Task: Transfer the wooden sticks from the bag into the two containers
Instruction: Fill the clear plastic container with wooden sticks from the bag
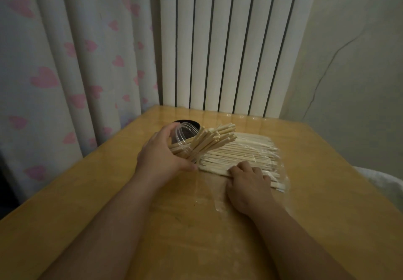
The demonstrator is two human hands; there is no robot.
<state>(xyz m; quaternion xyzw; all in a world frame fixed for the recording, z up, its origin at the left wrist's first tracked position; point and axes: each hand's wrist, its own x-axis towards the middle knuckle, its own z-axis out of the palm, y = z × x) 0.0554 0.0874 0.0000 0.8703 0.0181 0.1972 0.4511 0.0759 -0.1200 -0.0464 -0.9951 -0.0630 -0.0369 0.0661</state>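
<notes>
My left hand (160, 156) grips a clear plastic container (183, 137), tilted to the right, with a bundle of wooden sticks (211, 141) poking out of its mouth. Behind it stands a dark round container (195, 124), mostly hidden. A clear plastic bag (281, 170) lies flat on the table with a layer of wooden sticks (242, 154) in it. My right hand (247, 180) lies on the near edge of those sticks, fingers curled over them; whether it holds any I cannot tell.
The wooden table (327, 203) ends at a white ribbed radiator (222, 46) at the back. A curtain with pink hearts (65, 61) hangs on the left. A white rounded object (383, 179) sits off the table's right edge.
</notes>
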